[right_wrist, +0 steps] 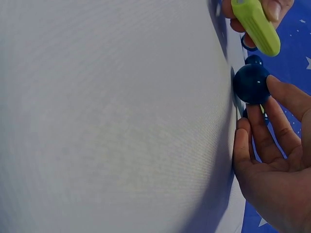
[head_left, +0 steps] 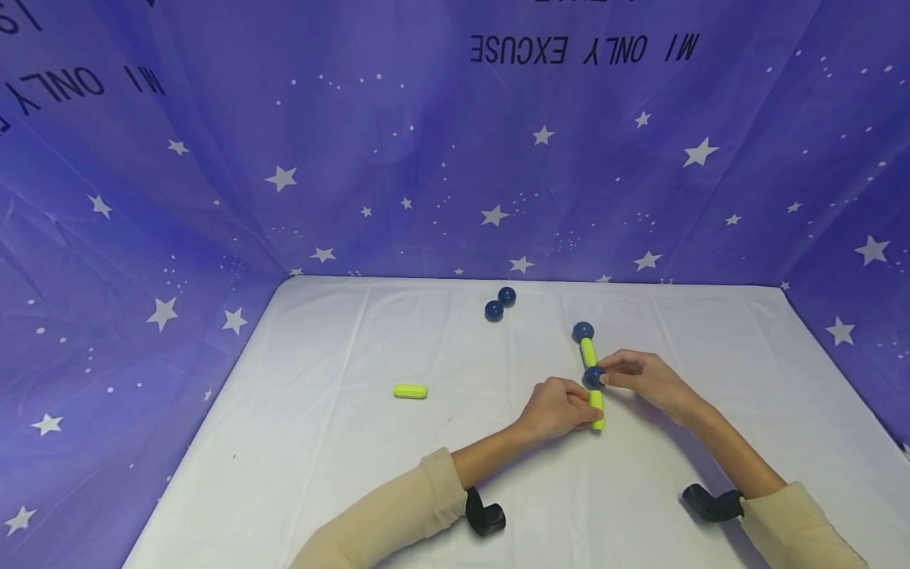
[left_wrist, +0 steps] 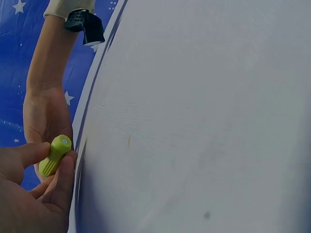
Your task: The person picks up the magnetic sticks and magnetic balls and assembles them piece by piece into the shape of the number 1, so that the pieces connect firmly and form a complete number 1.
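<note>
4 dark blue balls: 2 loose (head_left: 507, 296) (head_left: 494, 310), 2 on chain (head_left: 583, 331) (head_left: 593, 377), 3 yellow-green rods (head_left: 411, 391) (head_left: 588, 352) (head_left: 597, 410), 2 hands (head_left: 557, 408) (head_left: 643, 378), 2 wrist cams (head_left: 485, 514) (head_left: 713, 503), were on table

Both forearms reach forward, left hand (head_left: 558, 408) pinching with curled fingers, right hand (head_left: 643, 379) fingertips curled beside it.

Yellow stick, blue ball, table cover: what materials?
Yellow stick: likely moulded plastic, matte, ribbed along its sides. Blue ball: probably plastic too, smooth with a soft sheen. Table cover: white woven cloth, to judge by the fold creases and fine weave seen in the wrist views.
</note>
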{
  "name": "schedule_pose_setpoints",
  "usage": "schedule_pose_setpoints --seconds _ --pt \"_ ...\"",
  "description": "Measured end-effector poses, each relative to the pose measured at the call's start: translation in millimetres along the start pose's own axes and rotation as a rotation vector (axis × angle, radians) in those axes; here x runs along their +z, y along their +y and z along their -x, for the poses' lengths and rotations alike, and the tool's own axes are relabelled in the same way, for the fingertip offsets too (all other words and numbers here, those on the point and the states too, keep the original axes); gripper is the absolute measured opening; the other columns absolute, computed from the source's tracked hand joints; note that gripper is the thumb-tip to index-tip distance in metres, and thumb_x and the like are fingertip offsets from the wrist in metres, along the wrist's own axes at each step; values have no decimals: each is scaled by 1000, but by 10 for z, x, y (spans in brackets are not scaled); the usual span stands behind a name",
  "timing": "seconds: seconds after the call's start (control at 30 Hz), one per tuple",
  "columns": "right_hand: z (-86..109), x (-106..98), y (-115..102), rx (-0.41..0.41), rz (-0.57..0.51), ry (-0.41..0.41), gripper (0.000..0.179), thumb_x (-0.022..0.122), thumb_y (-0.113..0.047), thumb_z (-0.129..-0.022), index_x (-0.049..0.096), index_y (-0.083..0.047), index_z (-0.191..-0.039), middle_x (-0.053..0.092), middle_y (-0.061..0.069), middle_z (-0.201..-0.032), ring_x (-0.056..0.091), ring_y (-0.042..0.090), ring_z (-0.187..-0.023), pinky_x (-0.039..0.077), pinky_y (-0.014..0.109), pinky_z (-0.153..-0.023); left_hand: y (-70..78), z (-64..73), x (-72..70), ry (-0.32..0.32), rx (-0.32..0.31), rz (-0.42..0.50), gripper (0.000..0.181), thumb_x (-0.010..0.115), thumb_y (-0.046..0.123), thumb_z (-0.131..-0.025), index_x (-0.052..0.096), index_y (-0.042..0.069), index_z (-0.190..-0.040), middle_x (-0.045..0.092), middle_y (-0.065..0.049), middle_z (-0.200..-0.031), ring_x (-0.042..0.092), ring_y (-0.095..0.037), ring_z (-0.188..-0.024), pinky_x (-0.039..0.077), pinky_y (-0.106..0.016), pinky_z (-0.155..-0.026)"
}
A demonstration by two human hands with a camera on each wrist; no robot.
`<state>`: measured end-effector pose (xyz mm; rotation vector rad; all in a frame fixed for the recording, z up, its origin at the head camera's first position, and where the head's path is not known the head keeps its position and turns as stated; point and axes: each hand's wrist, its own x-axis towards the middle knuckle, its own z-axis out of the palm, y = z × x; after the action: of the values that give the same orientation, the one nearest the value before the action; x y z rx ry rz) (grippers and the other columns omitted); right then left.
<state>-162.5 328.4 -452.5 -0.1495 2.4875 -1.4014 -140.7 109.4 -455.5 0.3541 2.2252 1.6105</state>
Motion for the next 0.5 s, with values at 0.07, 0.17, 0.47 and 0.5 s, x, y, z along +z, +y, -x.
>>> schedule_pose_setpoints --seconds 0.07,0.17,0.47,0.5 --pt "-1 -2 3 -2 2 2 39 72 -28 -93 66 -3 -123 65 14 -123 51 42 -126 40 58 -95 3 -4 25 11 -27 30 17 84 12 -79 75 3 -90 70 7 -65 65 -4 -56 49 -18 -53" --pt "-1 -4 12 -6 -3 2 39 72 -28 -93 66 -3 -123 65 14 -123 51 43 -126 39 61 -96 7 -10 54 22 -59 68 15 84 11 -80 74 3 -88 69 6 -64 66 -7 -56 51 -19 -53" --pt "-4 0 20 -8 -9 3 39 72 -27 -93 66 -3 -122 65 15 -123 52 42 -124 40 59 -97 -15 -45 126 48 -94 105 13 84 10 -79 73 5 -82 68 6 -61 66 -9 -55 51 -19 -52" --pt "-4 0 21 -6 -10 2 39 72 -28 -93 66 -2 -122 65 15 -123 52 43 -124 40 59 -97 -14 -48 129 49 -94 106 13 84 10 -79 73 5 -82 68 6 -61 66 -10 -55 51 -19 -51"
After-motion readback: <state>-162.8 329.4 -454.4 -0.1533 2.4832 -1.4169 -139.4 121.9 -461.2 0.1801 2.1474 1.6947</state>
